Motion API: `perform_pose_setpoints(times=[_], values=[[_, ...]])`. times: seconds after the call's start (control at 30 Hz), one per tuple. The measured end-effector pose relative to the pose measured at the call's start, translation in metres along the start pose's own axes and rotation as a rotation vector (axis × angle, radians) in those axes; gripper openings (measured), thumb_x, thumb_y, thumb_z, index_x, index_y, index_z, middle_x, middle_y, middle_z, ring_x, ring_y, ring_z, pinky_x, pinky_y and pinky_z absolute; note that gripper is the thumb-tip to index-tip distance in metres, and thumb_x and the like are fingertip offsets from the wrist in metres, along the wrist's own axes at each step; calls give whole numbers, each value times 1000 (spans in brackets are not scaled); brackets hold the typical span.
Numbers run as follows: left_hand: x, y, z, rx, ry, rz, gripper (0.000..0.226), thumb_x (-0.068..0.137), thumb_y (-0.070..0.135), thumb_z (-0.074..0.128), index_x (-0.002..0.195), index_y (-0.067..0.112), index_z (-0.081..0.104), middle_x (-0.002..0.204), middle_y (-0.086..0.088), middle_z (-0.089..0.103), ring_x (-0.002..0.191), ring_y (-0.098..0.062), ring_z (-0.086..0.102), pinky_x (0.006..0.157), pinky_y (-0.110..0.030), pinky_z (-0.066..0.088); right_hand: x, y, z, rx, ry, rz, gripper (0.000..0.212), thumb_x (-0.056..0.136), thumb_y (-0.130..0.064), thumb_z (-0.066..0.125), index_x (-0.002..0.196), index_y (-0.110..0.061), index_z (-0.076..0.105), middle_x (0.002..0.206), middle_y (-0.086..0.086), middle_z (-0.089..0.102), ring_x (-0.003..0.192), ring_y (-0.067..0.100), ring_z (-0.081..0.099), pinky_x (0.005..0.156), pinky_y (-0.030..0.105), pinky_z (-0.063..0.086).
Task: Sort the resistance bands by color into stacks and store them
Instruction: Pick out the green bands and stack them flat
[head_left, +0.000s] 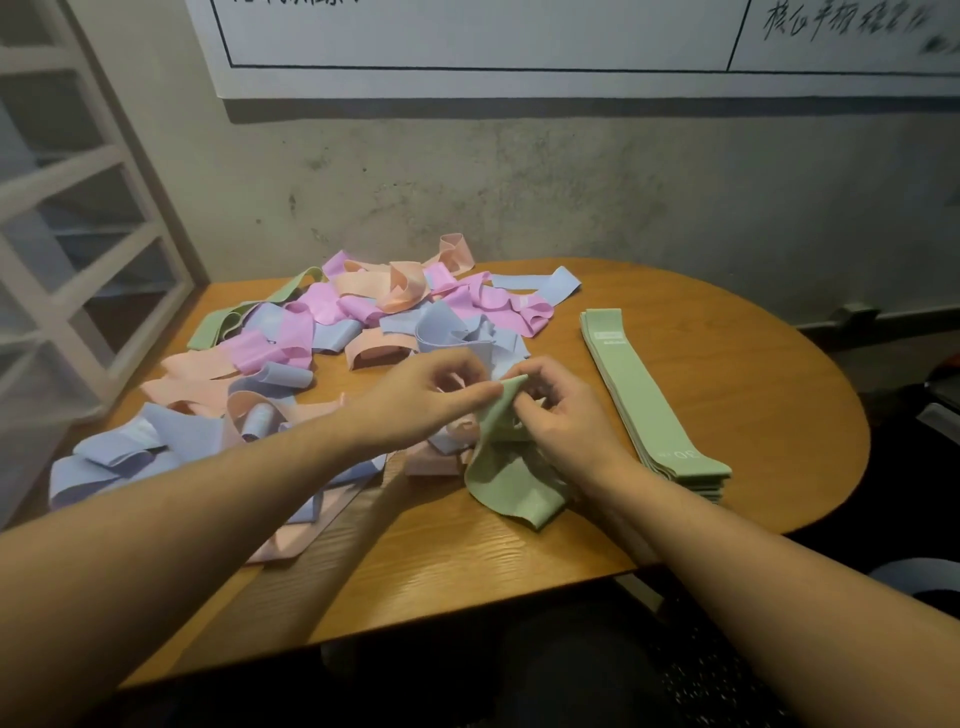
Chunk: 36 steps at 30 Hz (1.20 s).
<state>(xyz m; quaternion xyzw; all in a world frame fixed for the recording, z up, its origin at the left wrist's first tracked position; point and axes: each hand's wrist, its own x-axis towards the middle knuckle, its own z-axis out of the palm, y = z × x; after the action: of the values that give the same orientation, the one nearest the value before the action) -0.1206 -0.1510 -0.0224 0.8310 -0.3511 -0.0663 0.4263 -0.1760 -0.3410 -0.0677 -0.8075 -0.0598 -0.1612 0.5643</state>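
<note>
Wooden table: both hands pinch green band between them

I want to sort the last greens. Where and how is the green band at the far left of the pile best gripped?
Probably pinch the green band at its near-left looped end, coming from the left: that end lies bare on the table, the rest runs under pink bands.

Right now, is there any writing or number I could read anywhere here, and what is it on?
"30": near end of the top band of the green stack, seen upside down; small letters beside it are unreadable.
Pale label at the stack's far end: too small.
Handwritten characters on the white wall sheet: too blurred.
White patch on a pink band: unreadable.
</note>
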Motion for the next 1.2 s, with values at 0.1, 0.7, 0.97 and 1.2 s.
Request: perform_pose_setpoints(times=[0.1,0.7,0.97,1.2], values=[[-6,9,1,-57,47,12,17,97,38,61,96,23,70,87,10,69,81,-7,65,79,-37,57,-2,-14,-3,42,24,-6,16,98,-12,60,103,-24,70,96,1,70,91,24,65,80,46,55],[-38,72,-20,-582,196,-234,17,99,30,61,108,16,63,81,1,68,60,-6,61,61,-23,52,-10,-104,-12,336,5,139,17,101,-29,60,103,-18,73,73,-1,66,61,11,59,51,26,51],[-37,76,-18,-749,306,-247,22,99,26,61,114,10,61,103,-9,74,84,-18,75,62,-25,57,-9,-104,-11,272,-13,144,16,98,-32,64,112,-26,58,85,0,72,72,9,66,63,31,56],[-34,76,-16,-812,415,-213,13,98,22,63,105,12,59,103,-8,72,89,-20,74,65,-26,59,-18,-96,-11,179,-44,53,14,98,-38,63,99,-26,69,103,-4,71,106,22,65,92,46,56]])
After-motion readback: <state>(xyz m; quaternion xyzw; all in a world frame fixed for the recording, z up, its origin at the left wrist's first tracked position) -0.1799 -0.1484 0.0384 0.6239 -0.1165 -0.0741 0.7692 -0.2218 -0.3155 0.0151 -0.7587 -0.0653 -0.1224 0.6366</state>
